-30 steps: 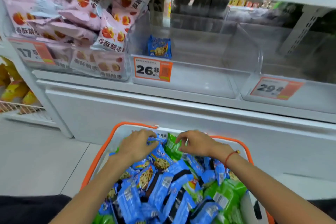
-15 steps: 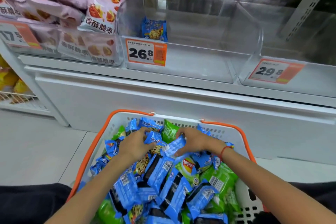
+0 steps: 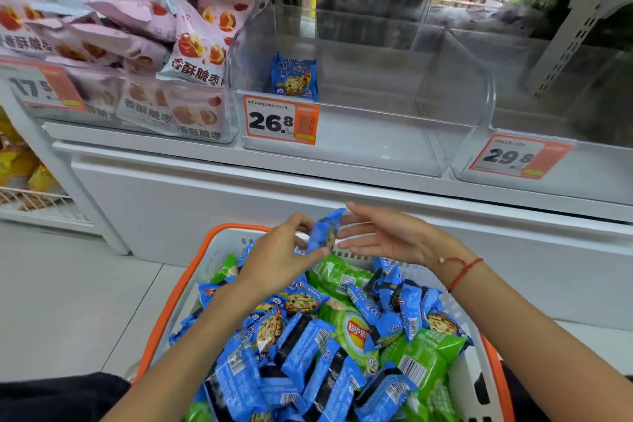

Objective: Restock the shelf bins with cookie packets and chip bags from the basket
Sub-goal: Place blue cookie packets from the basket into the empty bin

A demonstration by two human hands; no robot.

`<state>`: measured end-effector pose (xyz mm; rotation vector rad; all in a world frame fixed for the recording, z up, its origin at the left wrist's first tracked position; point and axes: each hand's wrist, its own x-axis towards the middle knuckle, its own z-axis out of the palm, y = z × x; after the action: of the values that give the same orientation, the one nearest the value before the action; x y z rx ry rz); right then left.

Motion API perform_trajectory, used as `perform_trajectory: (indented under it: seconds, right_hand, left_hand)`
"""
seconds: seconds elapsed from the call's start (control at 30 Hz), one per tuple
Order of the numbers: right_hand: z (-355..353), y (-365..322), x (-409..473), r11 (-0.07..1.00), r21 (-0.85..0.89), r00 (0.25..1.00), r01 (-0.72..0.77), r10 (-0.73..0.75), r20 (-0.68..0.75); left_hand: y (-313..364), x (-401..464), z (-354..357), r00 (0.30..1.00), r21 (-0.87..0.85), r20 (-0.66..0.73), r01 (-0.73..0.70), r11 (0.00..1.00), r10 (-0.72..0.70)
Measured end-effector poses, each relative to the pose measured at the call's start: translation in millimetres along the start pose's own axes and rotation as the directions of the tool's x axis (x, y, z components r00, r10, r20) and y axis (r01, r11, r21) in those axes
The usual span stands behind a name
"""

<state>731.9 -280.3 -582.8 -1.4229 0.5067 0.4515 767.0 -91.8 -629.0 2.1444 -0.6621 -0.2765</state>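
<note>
One cookie packet (image 3: 295, 78) in bin (image 3: 342, 144)

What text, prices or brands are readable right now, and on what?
"26.8": orange price tag on the middle bin.
"29.8": price tag on the right bin.
"17": left price tag, rest cut off.
"香酥脆枣": pink bags.
"Lay's": green chip bag.
Cookie packet print: too small.

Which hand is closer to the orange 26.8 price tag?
Left. The left hand sits almost straight below the price tag, holding a blue cookie packet. The right hand is below too, but farther right.
</note>
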Motion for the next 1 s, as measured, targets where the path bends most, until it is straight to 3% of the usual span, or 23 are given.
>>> perform_trajectory:
  seconds: [0.07,0.13,0.23,0.4,0.5,0.6,0.67,0.73,0.8,0.9,1.0]
  right_hand:
    - [-1.8,-8.2,-4.7,0.999,-0.043,0.999,0.027,-0.026,0.019]
    - [0.4,-14.3,-8.2,0.969,-0.222,0.990,0.106,-0.123,-0.067]
    - [6.1,-21.3,-12.6,0.869,-0.449,0.936,0.210,-0.311,-0.164]
    - [25.9,-22.8,-15.8,0.826,-0.478,0.922,0.297,-0.379,-0.083]
    - [33.5,-23.1,-16.5,0.693,-0.575,0.808,0.436,-0.582,-0.088]
    - [35.1,-33.3,-21.0,0.579,-0.641,0.689,0.504,-0.717,-0.106]
    - [34.1,-48.9,-26.4,0.552,-0.626,0.627,0.551,-0.768,-0.126]
    - [32.6,-73.9,-31.3,0.524,-0.605,0.569,0.599,-0.811,-0.139]
    - [30.6,-103.0,-33.9,0.489,-0.611,0.525,0.623,-0.840,-0.138]
    - [27.6,-143.8,-28.2,0.483,-0.647,0.525,0.590,-0.838,-0.147]
    - [22.9,-180.5,-6.7,0.490,-0.703,0.561,0.515,-0.813,-0.156]
  left_hand:
    - [-3.6,3.7,-5.4,0.991,-0.294,0.068,0.132,0.947,-0.117]
    - [-2.6,3.2,-12.4,0.973,-0.498,0.144,0.229,0.837,-0.181]
    - [3.2,-0.1,-20.9,0.962,-0.604,0.215,0.267,0.751,-0.169]
    - [18.7,-1.2,-29.3,0.971,-0.731,0.226,0.222,0.645,-0.079]
    - [25.4,2.7,-30.5,0.986,-0.739,0.131,0.168,0.653,-0.105]
    - [30.9,9.0,-44.6,0.992,-0.656,-0.026,0.078,0.750,-0.126]
    - [35.8,17.3,-66.2,0.958,-0.564,-0.261,-0.053,0.824,-0.117]
    - [41.9,29.7,-94.8,0.845,-0.386,-0.531,-0.184,0.904,-0.054]
    - [44.8,47.2,-120.8,0.734,-0.158,-0.679,-0.184,0.970,0.028]
    - [47.3,69.6,-142.6,0.676,0.133,-0.715,-0.120,0.984,0.179]
    - [46.1,91.8,-149.0,0.665,0.297,-0.692,-0.092,0.950,0.281]
